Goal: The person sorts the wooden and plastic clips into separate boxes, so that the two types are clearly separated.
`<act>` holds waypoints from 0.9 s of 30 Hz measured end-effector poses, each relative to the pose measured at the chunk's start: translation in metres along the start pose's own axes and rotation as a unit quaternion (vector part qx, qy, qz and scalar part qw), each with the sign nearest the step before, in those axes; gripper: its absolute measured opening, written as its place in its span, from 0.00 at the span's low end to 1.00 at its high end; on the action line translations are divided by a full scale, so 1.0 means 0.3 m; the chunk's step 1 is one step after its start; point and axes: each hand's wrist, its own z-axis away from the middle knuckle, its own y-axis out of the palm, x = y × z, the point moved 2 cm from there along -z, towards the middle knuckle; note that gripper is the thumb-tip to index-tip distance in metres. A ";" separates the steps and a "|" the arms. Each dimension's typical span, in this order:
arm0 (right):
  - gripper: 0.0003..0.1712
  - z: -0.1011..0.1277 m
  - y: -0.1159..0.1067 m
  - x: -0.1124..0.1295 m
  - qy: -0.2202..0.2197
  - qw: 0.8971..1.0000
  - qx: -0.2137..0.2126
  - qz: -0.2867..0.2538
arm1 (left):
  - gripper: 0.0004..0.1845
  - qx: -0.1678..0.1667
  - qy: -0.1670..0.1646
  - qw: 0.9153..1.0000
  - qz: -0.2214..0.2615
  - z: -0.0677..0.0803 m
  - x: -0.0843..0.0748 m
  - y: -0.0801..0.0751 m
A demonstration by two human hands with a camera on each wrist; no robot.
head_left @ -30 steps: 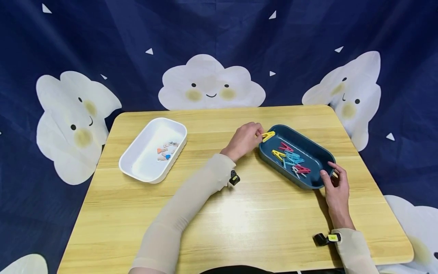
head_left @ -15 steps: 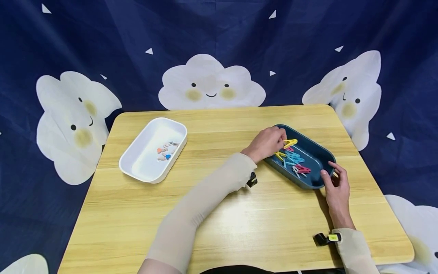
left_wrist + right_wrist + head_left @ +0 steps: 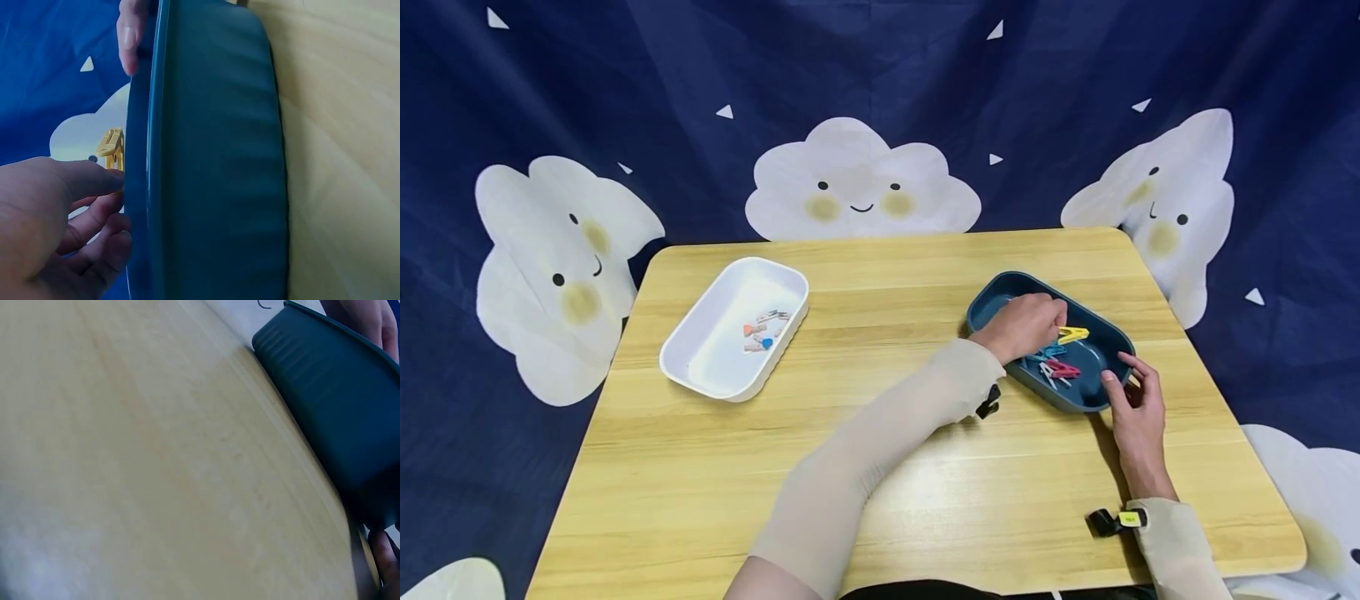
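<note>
My left hand (image 3: 1024, 325) reaches over a dark blue plastic tray (image 3: 1101, 323) and pinches a yellow clothespin (image 3: 1074, 335) between thumb and fingers. In the left wrist view, the clothespin (image 3: 111, 144) sticks out past the thumb tip, just beyond the tray rim. Below it in the tray lie red (image 3: 1063, 369), light blue (image 3: 1047, 352) and white (image 3: 1050, 375) clothespins, partly hidden by the left hand. At the tray's near right end, my right hand (image 3: 1138, 425) grips the rim, thumb on the inner side. Only a fingertip (image 3: 384, 556) of it shows low in the right wrist view.
A white plastic tray (image 3: 700, 350) stands at the left of the wooden table (image 3: 647, 483). It holds several small wooden clothespins, with orange (image 3: 749, 330) and blue (image 3: 767, 343) pieces among them. A dark blue cloth with cloud faces (image 3: 863, 179) hangs behind the table.
The left hand has moved right and toward the body, from the tray's far left end to over its middle, carrying the yellow clothespin. My right hand and both trays have stayed put.
</note>
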 end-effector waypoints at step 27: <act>0.28 0.005 0.005 -0.007 -0.033 0.999 -0.011 -0.008 | 0.07 0.049 -0.063 0.996 -0.039 -0.052 -0.083 0.130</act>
